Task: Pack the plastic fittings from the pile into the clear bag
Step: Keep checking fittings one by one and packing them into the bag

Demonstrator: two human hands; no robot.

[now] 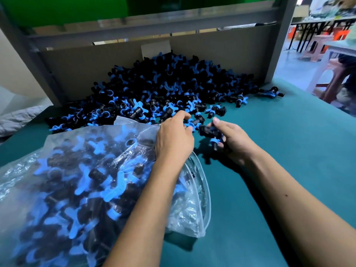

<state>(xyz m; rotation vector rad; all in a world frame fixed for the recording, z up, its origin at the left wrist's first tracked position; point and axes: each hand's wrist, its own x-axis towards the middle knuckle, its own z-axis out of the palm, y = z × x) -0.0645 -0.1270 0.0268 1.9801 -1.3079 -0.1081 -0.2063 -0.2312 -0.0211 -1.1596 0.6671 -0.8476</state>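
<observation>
Fingers (219,123) half-hidden (right hand (234,140)) behind fittings (209,132)

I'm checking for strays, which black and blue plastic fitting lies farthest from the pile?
The black and blue plastic fitting at the far right of the green table, beside the grey frame post; it lies apart from the pile, with bare table between.

Fittings (165,87): matt black plastic, blue plastic handles. Bag (63,180): clear glossy plastic film, crinkled. Desk (279,151): smooth matt teal covering. Backboard (86,64): matt brown cardboard.
</observation>
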